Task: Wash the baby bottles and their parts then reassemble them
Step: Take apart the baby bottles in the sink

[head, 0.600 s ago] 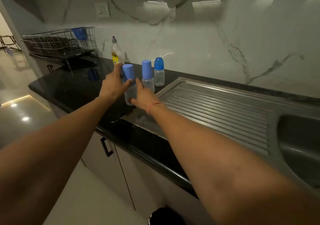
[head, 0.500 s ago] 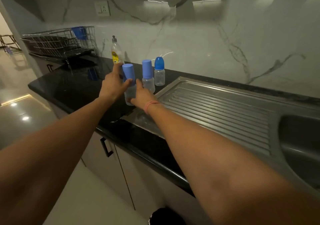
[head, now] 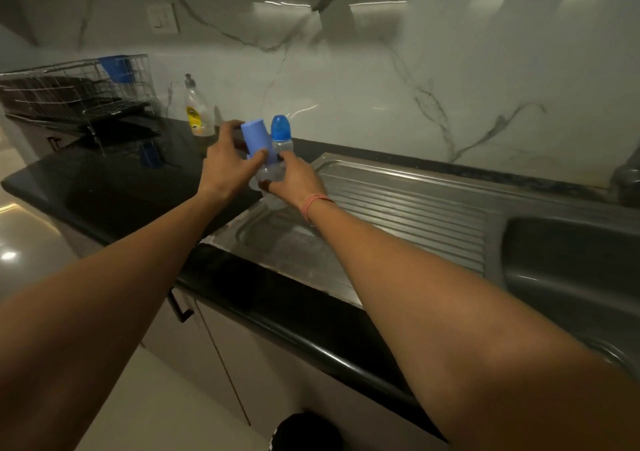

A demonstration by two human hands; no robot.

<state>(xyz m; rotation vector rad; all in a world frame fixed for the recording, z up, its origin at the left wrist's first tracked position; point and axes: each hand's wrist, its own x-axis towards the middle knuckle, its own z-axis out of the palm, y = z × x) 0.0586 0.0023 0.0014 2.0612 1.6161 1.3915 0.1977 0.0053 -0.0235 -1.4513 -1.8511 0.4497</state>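
Three clear baby bottles are at the left end of the steel drainboard (head: pixel 398 215). My left hand (head: pixel 227 164) grips one with a tall light-blue cap (head: pixel 254 141), tilted to the left, thumb at the cap's base. My right hand (head: pixel 299 182) curls round a clear bottle body (head: pixel 275 201) just below it; that bottle's cap is mostly hidden between my hands. The third bottle, with a dark-blue rounded cap (head: pixel 281 134), stands upright behind my fingers, untouched.
A dish-soap bottle (head: pixel 195 112) stands on the black counter (head: pixel 104 187) left of my hands, with a wire dish rack (head: pixel 72 93) further left. The sink basin (head: pixel 571 270) lies at the right, with part of a tap (head: pixel 627 176) at the frame edge.
The light-blue-capped bottle has tipped to the left in my left hand. My right hand has closed round the bottle beside it, whose cap is now hidden. My view has shifted closer.
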